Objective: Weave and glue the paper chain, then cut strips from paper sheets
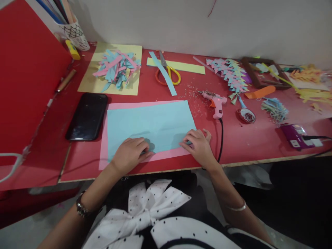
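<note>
A light blue sheet of paper (150, 121) lies over a slightly larger pink sheet (103, 152) at the front of the red table. My left hand (131, 154) has its fingers curled at the near edge of the blue sheet, thumb stretched along that edge. At the sheet's near right corner, my right hand (198, 143) pinches the paper between thumb and bent fingers. Both hands partly hide the edge they hold. To the left is a black phone (88, 116), and to the right a pink glue gun (215, 103).
Scissors (168, 74) lie behind the sheets with paper strips. Cut strips are heaped on a yellow sheet (89, 74). Folded paper pieces (228, 74), a wooden tray (285, 83) and a purple power box (295, 136) stand right. A pen cup (76, 34) is back left.
</note>
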